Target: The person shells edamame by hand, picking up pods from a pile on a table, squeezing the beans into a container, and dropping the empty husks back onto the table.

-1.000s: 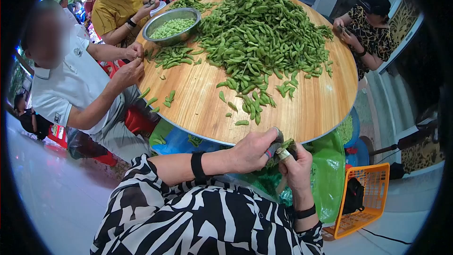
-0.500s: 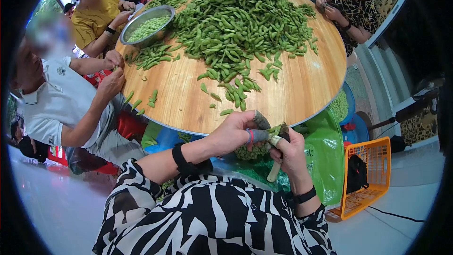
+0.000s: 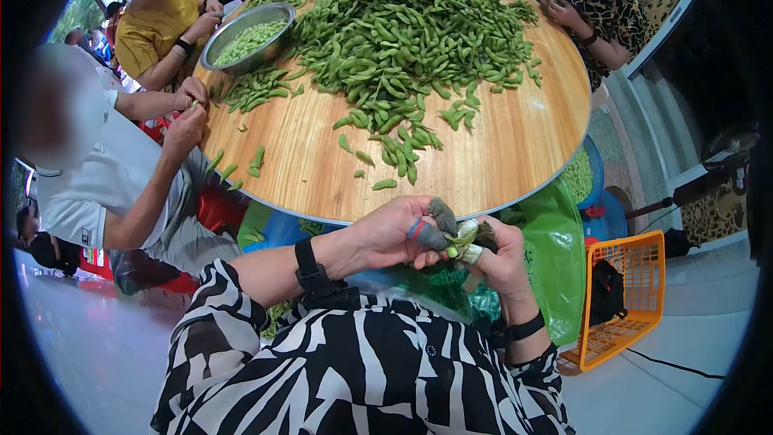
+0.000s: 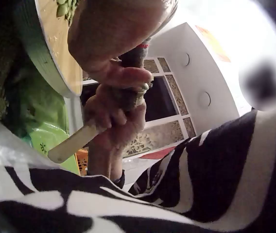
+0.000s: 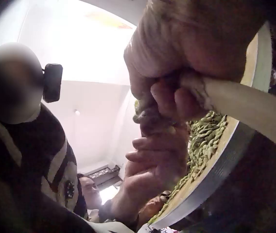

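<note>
Both hands meet just beyond the table's near edge, around a green edamame pod (image 3: 464, 234). My left hand (image 3: 392, 235), with grey finger covers (image 3: 443, 214) on thumb and forefinger, pinches the pod from the left. On the other side my right hand (image 3: 507, 262) has its thumb against the pod, with a pale band around that thumb. Its curled fingers also grip a tool with a pale, flat handle (image 4: 72, 144); in the right wrist view this handle (image 5: 247, 107) sticks out past the palm. The tool's working end is hidden in the fingers.
A big heap of edamame pods (image 3: 411, 32) covers the round wooden table (image 3: 298, 169). Left of it stands a metal bowl (image 3: 278, 47) of shelled beans. Below the edge are a green plastic sheet (image 3: 555, 258) and an orange basket (image 3: 636, 274). Other people sit around the table.
The head view has shifted, so the table appears further left and higher than a second ago. The hands have stayed together, and the left fingers now press closer to the right thumb.
</note>
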Demonstrator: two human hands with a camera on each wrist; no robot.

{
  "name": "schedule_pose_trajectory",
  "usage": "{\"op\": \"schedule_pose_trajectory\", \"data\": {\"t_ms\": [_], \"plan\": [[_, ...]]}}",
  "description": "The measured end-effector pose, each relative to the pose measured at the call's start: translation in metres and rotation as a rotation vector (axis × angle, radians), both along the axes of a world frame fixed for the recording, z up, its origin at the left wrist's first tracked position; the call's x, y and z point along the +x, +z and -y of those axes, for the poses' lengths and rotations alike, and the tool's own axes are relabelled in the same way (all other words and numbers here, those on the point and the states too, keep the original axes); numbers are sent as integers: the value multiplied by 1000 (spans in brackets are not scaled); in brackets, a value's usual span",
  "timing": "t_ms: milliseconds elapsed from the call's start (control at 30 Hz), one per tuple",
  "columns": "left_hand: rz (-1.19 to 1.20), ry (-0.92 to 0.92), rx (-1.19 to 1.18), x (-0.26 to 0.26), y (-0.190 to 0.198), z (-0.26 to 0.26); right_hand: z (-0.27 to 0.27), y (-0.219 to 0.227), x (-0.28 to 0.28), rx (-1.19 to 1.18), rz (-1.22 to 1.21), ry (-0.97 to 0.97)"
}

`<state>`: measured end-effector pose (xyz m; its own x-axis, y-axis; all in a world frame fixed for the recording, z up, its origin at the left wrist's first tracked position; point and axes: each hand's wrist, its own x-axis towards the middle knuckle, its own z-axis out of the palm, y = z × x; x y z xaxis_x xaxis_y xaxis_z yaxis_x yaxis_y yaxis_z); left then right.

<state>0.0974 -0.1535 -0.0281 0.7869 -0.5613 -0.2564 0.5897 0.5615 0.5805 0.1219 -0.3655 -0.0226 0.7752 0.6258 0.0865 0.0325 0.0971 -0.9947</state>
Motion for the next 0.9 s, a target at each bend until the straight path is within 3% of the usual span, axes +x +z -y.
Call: {"op": "schedule_pose_trajectory", "data": {"t_ms": [100,133,167,200,267,300,367,400,433,500,567,600,667,700,767,833,900], "plan": [[53,-14,16,0,1,1,-2,2,2,-19,5,-11],[174,62,216,-1,6,4,-3,1,3,-20,4,-8],[294,139,418,-1,9,7,-5,-1,4,0,-158,-29],[293,139,418,-1,8,11,-7,-4,4,21,-320,-52],[580,347,572,-3,3,17,-14,-9,-2,68,-398,-90],[581,350,572,-2,3,15,-18,-10,-3,114,-475,-125],[1291,404,1250,-5,2,9,-21,-9,-4,129,-492,-88],[1364,371,1288,-4,6,4,-21,-6,-6,100,-472,-98],[1362,369,1293,-7,12,1,-22,-5,-7,73,-450,-110],[498,240,798,-12,25,-6,-19,-8,-7,59,-444,-62],[380,287,747,-12,35,-21,-18,-10,-9,43,-432,-14],[630,366,980,-13,33,-34,-19,-10,-9,-19,-419,-61],[1172,405,1727,-14,39,-71,-18,-13,-8,-35,-401,-142],[1176,399,1730,-14,40,-86,-17,-15,-7,-28,-402,-144],[1187,344,2378,-16,39,-104,-13,-17,-6,148,-496,-211],[1239,427,2314,-10,34,-96,-16,-16,-5,153,-496,-210],[1221,383,1691,-4,22,-76,-21,-10,-7,323,-628,-246]]}}
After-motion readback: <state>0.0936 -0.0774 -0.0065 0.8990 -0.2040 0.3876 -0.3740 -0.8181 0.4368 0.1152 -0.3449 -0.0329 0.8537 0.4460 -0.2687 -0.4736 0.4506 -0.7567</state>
